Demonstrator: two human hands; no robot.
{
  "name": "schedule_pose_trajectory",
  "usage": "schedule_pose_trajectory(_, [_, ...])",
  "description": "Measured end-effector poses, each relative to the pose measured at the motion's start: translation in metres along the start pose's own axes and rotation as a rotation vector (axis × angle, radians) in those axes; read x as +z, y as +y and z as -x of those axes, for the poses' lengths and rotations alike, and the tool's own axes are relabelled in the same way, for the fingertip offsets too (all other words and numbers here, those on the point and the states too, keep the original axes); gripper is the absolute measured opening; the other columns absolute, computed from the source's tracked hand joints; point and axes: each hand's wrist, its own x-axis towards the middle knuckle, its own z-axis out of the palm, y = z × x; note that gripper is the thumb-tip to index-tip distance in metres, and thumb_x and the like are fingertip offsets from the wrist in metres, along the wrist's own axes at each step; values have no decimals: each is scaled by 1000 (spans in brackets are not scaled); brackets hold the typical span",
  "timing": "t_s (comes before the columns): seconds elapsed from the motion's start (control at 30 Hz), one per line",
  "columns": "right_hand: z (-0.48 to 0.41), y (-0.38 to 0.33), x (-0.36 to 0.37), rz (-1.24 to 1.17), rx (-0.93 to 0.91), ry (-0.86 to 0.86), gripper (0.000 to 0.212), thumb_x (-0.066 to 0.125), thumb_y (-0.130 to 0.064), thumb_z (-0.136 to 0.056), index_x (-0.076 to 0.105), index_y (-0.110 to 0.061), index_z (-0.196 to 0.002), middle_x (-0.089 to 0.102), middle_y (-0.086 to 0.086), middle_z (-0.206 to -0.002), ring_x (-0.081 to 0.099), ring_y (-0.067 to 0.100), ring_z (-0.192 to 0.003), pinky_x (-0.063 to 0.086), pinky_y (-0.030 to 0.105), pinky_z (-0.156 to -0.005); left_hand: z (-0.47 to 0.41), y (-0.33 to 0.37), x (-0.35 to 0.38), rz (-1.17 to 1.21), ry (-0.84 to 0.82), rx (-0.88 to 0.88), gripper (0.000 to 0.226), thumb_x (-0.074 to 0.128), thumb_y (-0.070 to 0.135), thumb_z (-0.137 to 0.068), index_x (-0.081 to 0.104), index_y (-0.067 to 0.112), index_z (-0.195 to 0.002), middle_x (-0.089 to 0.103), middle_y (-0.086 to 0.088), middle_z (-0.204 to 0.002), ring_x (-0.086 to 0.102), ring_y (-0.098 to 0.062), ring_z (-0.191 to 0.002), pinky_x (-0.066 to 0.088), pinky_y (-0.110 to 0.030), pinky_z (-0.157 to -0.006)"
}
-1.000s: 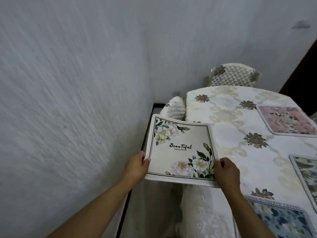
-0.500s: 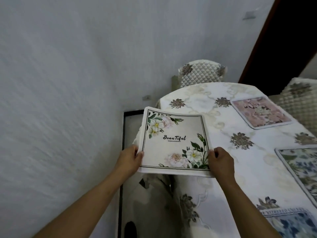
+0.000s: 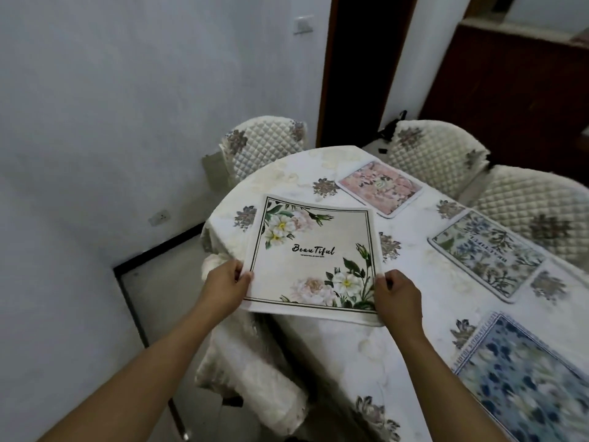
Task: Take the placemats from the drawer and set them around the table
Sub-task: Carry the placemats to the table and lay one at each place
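Left hand [image 3: 228,287]: fingers [image 3: 244,276] clamped on the near-left corner of the white flowered placemat [image 3: 314,260]. That placemat appears held just above the table [image 3: 366,352]. It stretches forward from the fingers, its printed word running hand to hand. Right hand [image 3: 398,295]: fingers clamped on the near-right corner; neither hand is nearer. Bare cloth lies beneath and ahead. Right of the fingers, well apart: pink placemat [image 3: 381,188], green placemat [image 3: 484,256], blue placemat [image 3: 526,381], all flat.

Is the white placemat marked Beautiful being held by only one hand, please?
No, the left hand and the right hand each grip a near corner of the white placemat.
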Motion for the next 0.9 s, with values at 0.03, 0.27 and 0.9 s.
schedule_pose_trajectory(0.03, [-5, 3, 2, 4, 30, 27, 35, 52, -27, -94, 44, -14, -63, 51, 2, -57, 47, 11, -55, 28, 26, -48, -15, 3, 4, -1, -29, 28, 21, 62, 30, -90, 53, 23, -73, 55, 9, -65, 50, -8, -61, 28, -25, -51])
schedule_pose_trajectory(0.27, [-43, 24, 47, -31, 228, 108, 30, 51, -29, -95, 54, -13, -70, 58, 1, -64, 51, 7, -61, 30, 24, -50, -120, 24, 28, -76, -152, 175, 21, 60, 28, -92, 51, 16, -77, 56, -2, -68, 49, -16, -63, 28, -29, -52])
schedule_pose_trajectory(0.9, [3, 36, 204, 106, 694, 267, 37, 48, -22, -99, 36, -15, -64, 44, 4, -60, 44, 23, -58, 31, 35, -55, -274, -62, 142, -96, -591, 530, 28, 61, 15, -91, 45, 12, -68, 46, -2, -61, 47, -24, -61, 28, -33, -56])
